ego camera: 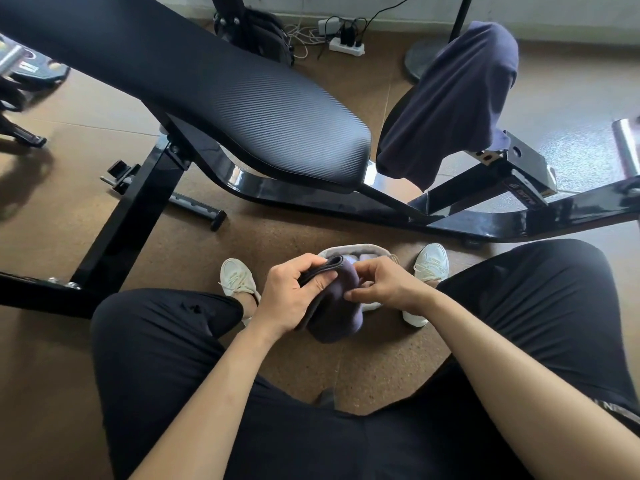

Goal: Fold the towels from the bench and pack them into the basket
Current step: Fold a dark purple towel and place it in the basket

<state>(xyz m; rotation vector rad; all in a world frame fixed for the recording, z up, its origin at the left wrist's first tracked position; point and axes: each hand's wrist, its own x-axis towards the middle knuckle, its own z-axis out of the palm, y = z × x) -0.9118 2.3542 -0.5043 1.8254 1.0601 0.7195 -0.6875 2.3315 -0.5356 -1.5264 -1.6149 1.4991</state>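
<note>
Two purple towels are in view, one in the person's hands and one on the bench (pixel 242 109), whose black padded back slants from the upper left toward the middle. Low in the middle, beside the left shoe (pixel 237 277), the left hand (pixel 294 296) grips the folded towel (pixel 341 306) with its thumb over the rolled top edge and its fingers curled beneath. This towel hangs just above the pale basket (pixel 363 248), which stands on the brown floor between the feet (what is inside it is mostly hidden). The right hand (pixel 384 285) pinches the towel's right side between thumb and bent fingers, near the right shoe (pixel 431 263). Farther right and higher, the second towel (pixel 450 105) lies draped over the bench's end, unfolded, its lower corner hanging by the frame.
</note>
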